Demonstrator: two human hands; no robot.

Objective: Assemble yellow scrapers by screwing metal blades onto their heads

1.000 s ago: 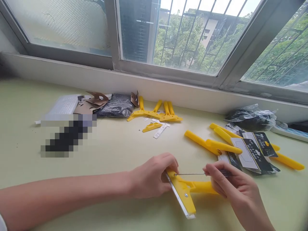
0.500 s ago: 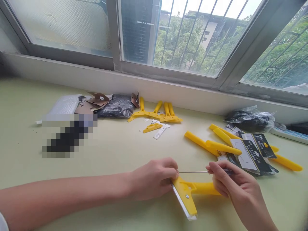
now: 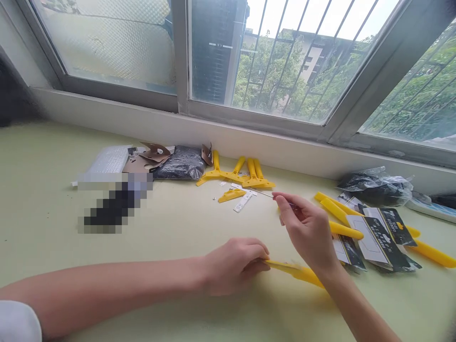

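Pinching the yellow scraper [image 3: 301, 273] in the near middle, closed left-hand fingers [image 3: 257, 252] should steady it firmly; right-hand fingers [image 3: 285, 209] curl around the screwdriver [image 3: 262, 193], whose shaft should clear the far yellow plate [image 3: 231, 195].

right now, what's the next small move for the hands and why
Perhaps the right hand should lay the screwdriver down beside the loose yellow piece: it points that way, apart from the scraper, which the left hand holds by one end.

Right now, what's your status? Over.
Left fingers pinching yellow scraper. Right fingers holding thin-shafted tool, away from scraper. Right forearm hides the handle's end.
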